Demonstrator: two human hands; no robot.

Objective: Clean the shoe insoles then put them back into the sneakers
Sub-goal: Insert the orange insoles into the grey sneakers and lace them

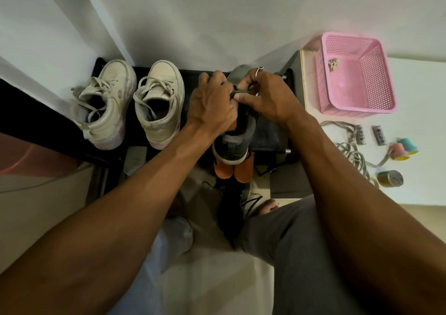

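Left hand: left hand point(212, 102) comes over the collar of the dark grey fabric sneaker point(235, 146). Fingers are curled down on the upper near the tongue, gripping it.
Right hand: right hand point(268, 97), ring on one finger. Thumb and forefinger are closed in a pinch on the dark shoelace point(237, 94) at the sneaker's throat.
Grey sneaker, position: stands on the black shoe rack point(268, 133), toe to the wall, heel toward the person.
Insoles: none plainly seen, as the hands hide the grey sneaker's inside. Two orange flat rounded pieces point(233, 170) show just below its heel on a lower level. Cannot tell whether they are insoles or sandals.
Other pair: cream-white lace-up sneakers point(108, 121) sit side by side at the rack's left, laces loose, mouths open. The interiors are too dark to make out an insole.
Progress (judgement): the lace work could mean opening the shoe to pull the insole or closing it after refitting; the view does not settle which. The cream pair probably remains to be handled.
Surface: low black rack set against a white wall, pale floor beneath.
Room: on the right, a white ledge carries a pink perforated plastic basket point(357, 107), with loose grey laces point(350, 150) and small spools near it. A second dark shoe point(230, 208) lies on the floor by a bare foot.
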